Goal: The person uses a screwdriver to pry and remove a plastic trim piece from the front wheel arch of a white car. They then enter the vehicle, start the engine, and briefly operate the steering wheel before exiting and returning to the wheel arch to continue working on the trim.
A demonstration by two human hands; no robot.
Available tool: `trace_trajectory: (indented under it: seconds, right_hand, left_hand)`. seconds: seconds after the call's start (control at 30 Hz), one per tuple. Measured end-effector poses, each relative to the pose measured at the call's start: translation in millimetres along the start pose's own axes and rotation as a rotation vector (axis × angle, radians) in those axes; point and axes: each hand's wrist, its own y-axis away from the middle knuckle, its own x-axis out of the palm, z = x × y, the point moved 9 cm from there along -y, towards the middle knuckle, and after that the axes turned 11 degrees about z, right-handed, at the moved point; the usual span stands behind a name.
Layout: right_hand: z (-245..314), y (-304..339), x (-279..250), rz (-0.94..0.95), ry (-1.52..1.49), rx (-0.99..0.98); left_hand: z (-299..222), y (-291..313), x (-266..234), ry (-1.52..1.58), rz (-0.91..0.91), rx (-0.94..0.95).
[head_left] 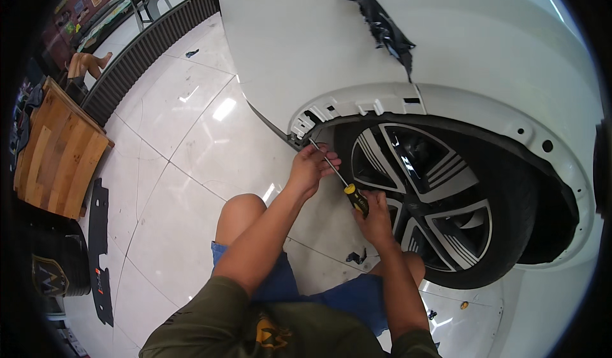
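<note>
My right hand (374, 216) is closed around the black and yellow handle of a screwdriver (353, 195). Farther up its thin metal shaft, the fingers of my left hand (311, 169) curl around the metal. The shaft slants up and left to the lower front corner of the white wheel arch edge (347, 106), where clips and slots show; its tip sits at that corner, partly hard to make out. Just right of both hands is the car wheel (417, 210), with a black tyre and black and silver spokes.
Black tape (382, 30) hangs on the white car body panel (287, 33). Scraps of black material (357, 256) lie on the tiled floor (185, 199). At left are a wooden crate (60, 154), a long black strip (99, 250) and a black drum (60, 256). Another person's legs (88, 64) show beyond.
</note>
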Motion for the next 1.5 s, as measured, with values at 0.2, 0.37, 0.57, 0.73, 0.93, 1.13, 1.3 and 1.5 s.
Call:
trace_trajectory:
  seconds: [0.2, 0.37, 0.57, 0.73, 0.93, 1.13, 1.3, 1.5]
  right_hand:
    - [14, -76, 27, -0.017, -0.477, -0.012]
    - [63, -138, 65, -0.019, -0.611, 0.023]
    - [49, -146, 85, -0.089, -0.917, 0.123]
    - [58, -151, 83, -0.117, -1.028, 0.083]
    - [55, -146, 91, 0.006, -1.022, 0.215]
    - [57, -141, 87, -0.128, -1.133, 0.177]
    - [61, -145, 93, 0.059, -1.358, 0.242]
    - [66, -141, 88, -0.078, -1.372, 0.211]
  left_hand:
    - [34, 6, -14, -0.975, 0.232, 0.044]
    - [118, 41, -40, -1.607, 0.494, -0.347]
    - [180, 54, -104, -1.634, 0.506, -0.664]
    - [205, 64, -124, -1.651, 0.577, -0.698]
    - [207, 55, -124, -1.611, 0.54, -0.588]
    - [210, 58, -106, -1.563, 0.569, -0.618]
    - [193, 58, -94, -1.499, 0.512, -0.636]
    - [184, 57, -81, -1.485, 0.494, -0.602]
